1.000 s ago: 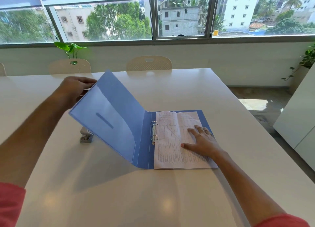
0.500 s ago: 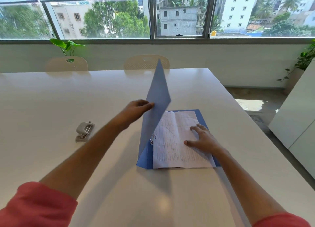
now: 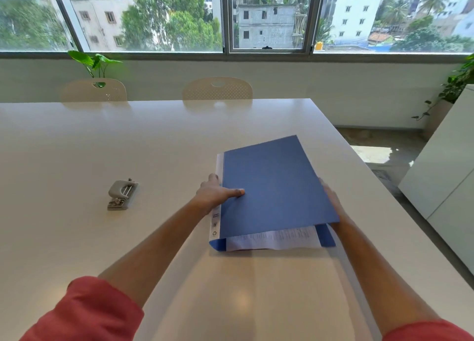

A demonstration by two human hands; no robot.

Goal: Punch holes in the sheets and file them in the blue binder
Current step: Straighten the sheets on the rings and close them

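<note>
The blue binder (image 3: 274,184) lies on the white table (image 3: 128,140), its front cover lowered almost flat and slightly raised on the right. The printed sheets (image 3: 274,238) poke out from under the cover at the near edge. My left hand (image 3: 213,194) grips the binder at its spine, thumb pressed on top of the cover. My right hand (image 3: 332,199) sits at the cover's right edge with its fingers hidden under the cover. The rings are out of sight.
A grey hole punch (image 3: 120,194) lies on the table to the left of the binder. Two beige chairs (image 3: 217,89) (image 3: 93,90) stand at the far side. A white cabinet (image 3: 446,166) stands to the right, beyond the table edge.
My left hand swung the front cover from open on the left, through upright, down over the sheets. My right hand stayed on the right side and is now partly covered.
</note>
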